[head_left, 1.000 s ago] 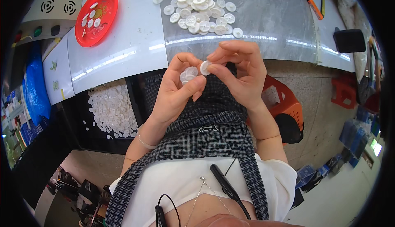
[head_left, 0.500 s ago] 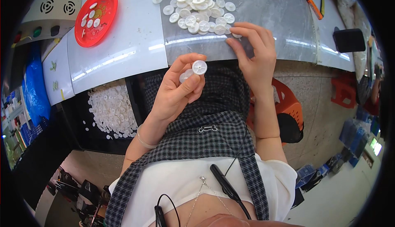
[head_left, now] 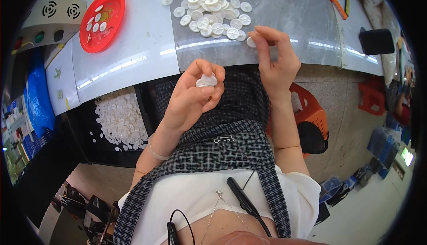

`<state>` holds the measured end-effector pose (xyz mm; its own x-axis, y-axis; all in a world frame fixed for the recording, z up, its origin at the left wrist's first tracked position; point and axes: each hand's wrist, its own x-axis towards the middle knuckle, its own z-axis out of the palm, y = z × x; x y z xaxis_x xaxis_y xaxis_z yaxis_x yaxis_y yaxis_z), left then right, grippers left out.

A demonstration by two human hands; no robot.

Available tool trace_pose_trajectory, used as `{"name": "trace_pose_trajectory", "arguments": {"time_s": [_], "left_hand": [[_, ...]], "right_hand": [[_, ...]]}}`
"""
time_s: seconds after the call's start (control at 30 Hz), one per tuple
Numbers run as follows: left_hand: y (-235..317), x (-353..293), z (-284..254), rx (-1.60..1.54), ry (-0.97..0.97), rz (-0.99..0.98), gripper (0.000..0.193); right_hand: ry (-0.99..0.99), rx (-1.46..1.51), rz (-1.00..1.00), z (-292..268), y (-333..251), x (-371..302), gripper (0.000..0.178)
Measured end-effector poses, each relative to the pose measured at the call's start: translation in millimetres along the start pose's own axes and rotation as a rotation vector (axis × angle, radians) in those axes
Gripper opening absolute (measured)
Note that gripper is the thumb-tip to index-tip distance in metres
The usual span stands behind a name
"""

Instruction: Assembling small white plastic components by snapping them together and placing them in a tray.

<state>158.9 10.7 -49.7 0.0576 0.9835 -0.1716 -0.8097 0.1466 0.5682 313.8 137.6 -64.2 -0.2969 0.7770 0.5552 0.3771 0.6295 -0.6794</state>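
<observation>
My left hand (head_left: pixel 189 97) is raised over my lap with its fingers curled around a few small white plastic gears (head_left: pixel 207 81). These overlap, so how many there are is hard to see. At the table's front edge my right hand (head_left: pixel 280 62) has thumb and fingertips together on another white gear (head_left: pixel 251 42), which looks tilted on its edge. Just beyond that hand lies a heap of white plastic gears (head_left: pixel 217 16), loosely spread on the grey tabletop. The nearest loose gear (head_left: pixel 232 33) lies flat, its spokes facing up.
A red plate (head_left: pixel 116 27) with several white parts sits at the table's left. Below it, a black bin (head_left: pixel 86 149) holds many small white pieces. A dark phone-like object (head_left: pixel 377 42) and an orange cutter (head_left: pixel 338 6) are at the right. An orange stool (head_left: pixel 313 111) stands beside me.
The toothed gear that faced up in my left hand has turned and slipped between the fingers. My right thumb and fingertips have come together on a gear by the heap, drawing it slightly away.
</observation>
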Motion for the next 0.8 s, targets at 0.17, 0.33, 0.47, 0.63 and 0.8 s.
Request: {"name": "trace_pose_trajectory", "arguments": {"time_s": [0.17,0.33,0.47,0.63,0.8], "left_hand": [[-0.5,2.7,4.0,0.077,0.045,-0.077,0.03],[-0.5,-0.3,3.1,0.028,-0.029,-0.147,0.045],[-3.0,-1.7,-2.1,-0.096,-0.033,-0.146,0.049],[-3.3,-2.2,-4.7,-0.172,-0.053,-0.135,0.05],[-2.6,-2.2,-6.8,-0.328,-0.089,-0.15,0.051]], "right_hand": [[-0.169,0.395,0.125,1.3,-30.9,-7.5,0.03],[-0.319,0.346,0.055,0.0,-38.6,-6.7,0.025],[-0.211,0.237,0.067,8.1,-24.5,3.3,0.021],[-0.157,-0.168,-0.119,16.2,-8.4,6.8,0.023],[-0.118,-0.149,-0.151,15.0,-5.5,8.1,0.024]]}}
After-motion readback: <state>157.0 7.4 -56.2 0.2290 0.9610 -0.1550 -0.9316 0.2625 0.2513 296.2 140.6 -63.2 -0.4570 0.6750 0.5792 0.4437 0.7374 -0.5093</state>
